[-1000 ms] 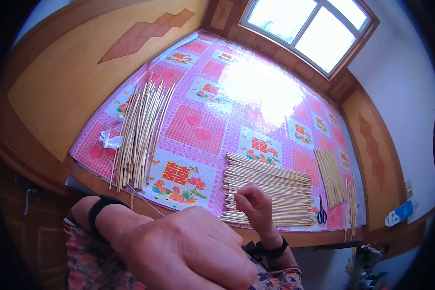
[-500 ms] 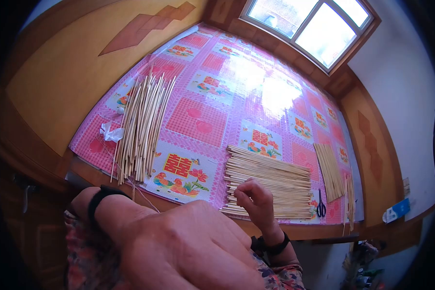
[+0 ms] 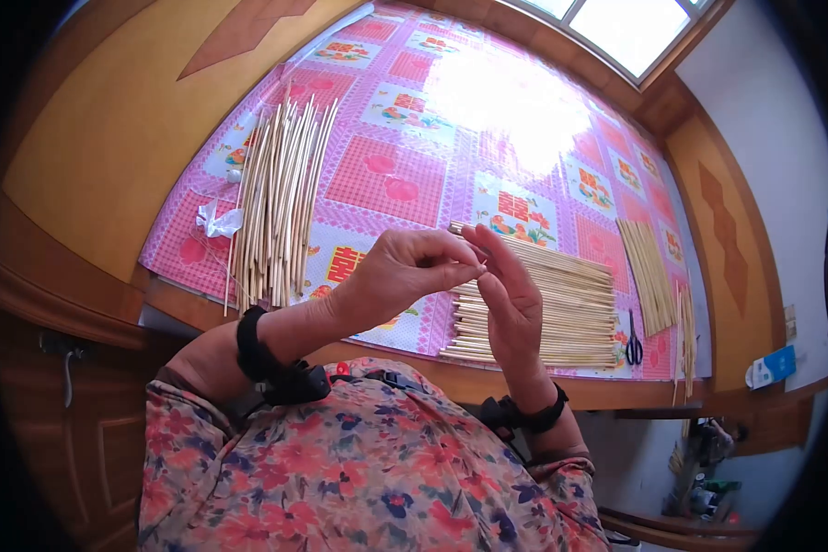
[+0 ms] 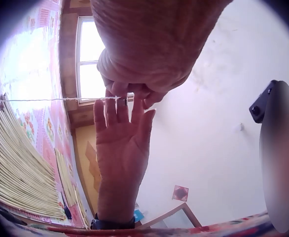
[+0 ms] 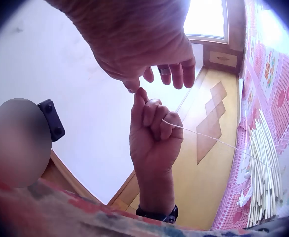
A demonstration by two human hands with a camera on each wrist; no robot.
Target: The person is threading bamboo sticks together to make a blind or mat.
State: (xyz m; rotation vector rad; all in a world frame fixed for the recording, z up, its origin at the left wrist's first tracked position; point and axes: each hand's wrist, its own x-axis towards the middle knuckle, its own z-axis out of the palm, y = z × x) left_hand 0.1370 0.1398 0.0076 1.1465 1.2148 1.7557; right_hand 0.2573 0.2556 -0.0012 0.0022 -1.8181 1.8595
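Pinching a white string [image 4: 80, 98], the left hand [image 3: 400, 271] has its thumb and forefinger tips pressed together and its other fingers curled. The right hand [image 3: 513, 299] is not clenched: its fingers are extended, with a ring [image 5: 163, 71] on one, and its thumb tip meets the left fingertips. Whether the right thumb bears on the string itself cannot be told. The string leaves the left fingers toward 9 o'clock in the left wrist view and toward 4 o'clock in the right wrist view, where it crosses in front of loose sticks.

Positions below are taken in the head view, with the meeting fingertips as clock centre. Loose sticks [image 3: 281, 207] lie at 10 o'clock on a pink patterned sheet [image 3: 391, 175], a white scrap [image 3: 219, 219] just beside them. A row of sticks [image 3: 570, 308] lies at 4 o'clock, partly behind the right hand. Scissors [image 3: 634, 342] rest near its end, also at 4 o'clock. A smaller bundle [image 3: 647, 276] is at 3 o'clock. A window [image 3: 630, 37] stands at 1 o'clock.
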